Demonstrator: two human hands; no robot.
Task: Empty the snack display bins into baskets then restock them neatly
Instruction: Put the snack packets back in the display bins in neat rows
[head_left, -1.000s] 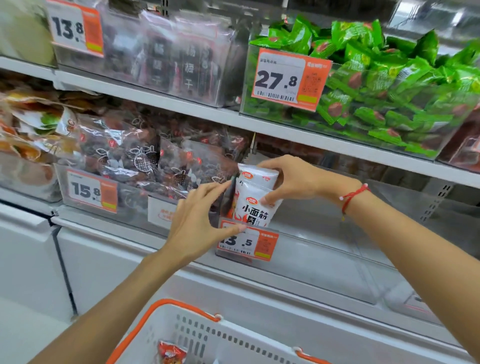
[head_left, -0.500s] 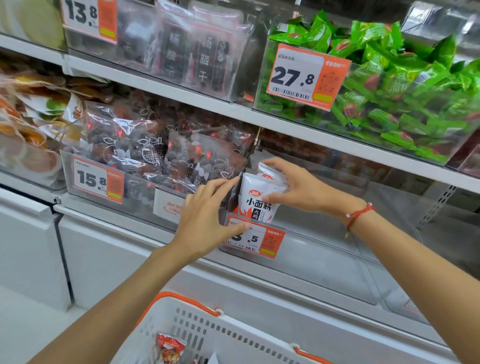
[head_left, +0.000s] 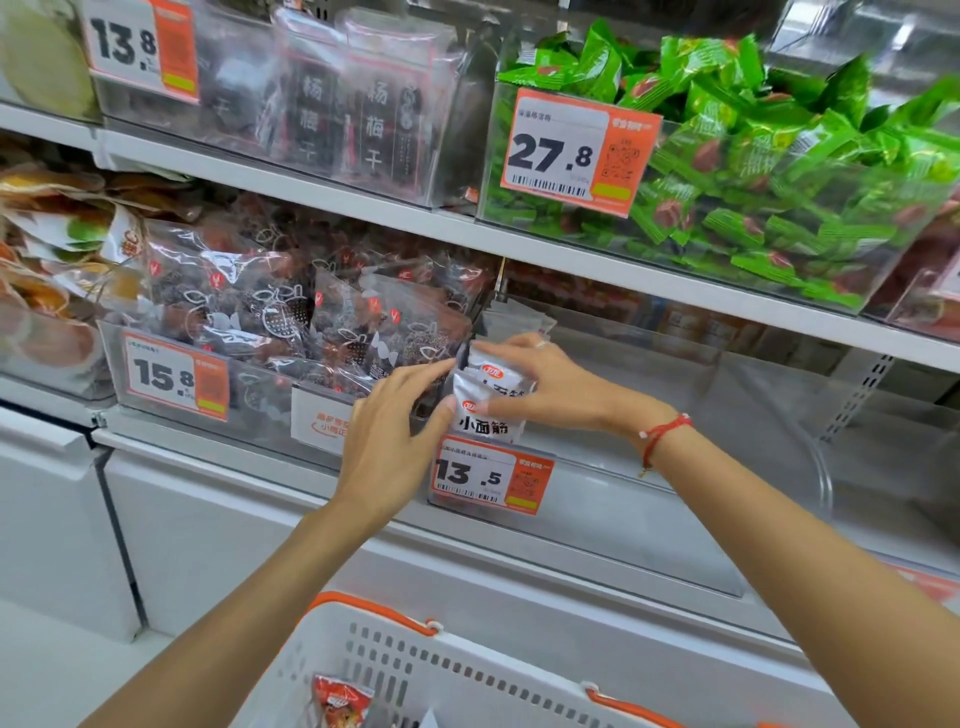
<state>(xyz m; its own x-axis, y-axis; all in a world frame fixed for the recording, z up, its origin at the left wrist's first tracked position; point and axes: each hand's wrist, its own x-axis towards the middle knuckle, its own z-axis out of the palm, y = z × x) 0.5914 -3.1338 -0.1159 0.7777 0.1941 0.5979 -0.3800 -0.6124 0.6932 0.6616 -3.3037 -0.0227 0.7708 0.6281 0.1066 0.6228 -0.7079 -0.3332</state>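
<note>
right hand (head_left: 561, 387): fingers curled over the white snack packets (head_left: 488, 397), gripping them | left hand (head_left: 389, 441): fingers straight, thumb tip touching the packets' left edge | packets: upright at the left end of the clear bin (head_left: 649, 499), behind the 13.5 price tag (head_left: 491, 475) | white basket (head_left: 467, 670): below, orange-rimmed

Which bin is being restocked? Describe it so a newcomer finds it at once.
Find the green-wrapped snacks on the upper shelf; look one shelf below. The clear bin there carries a 13.5 price tag. Unlike its packed neighbours, it shows only white packets at its left end.
</note>
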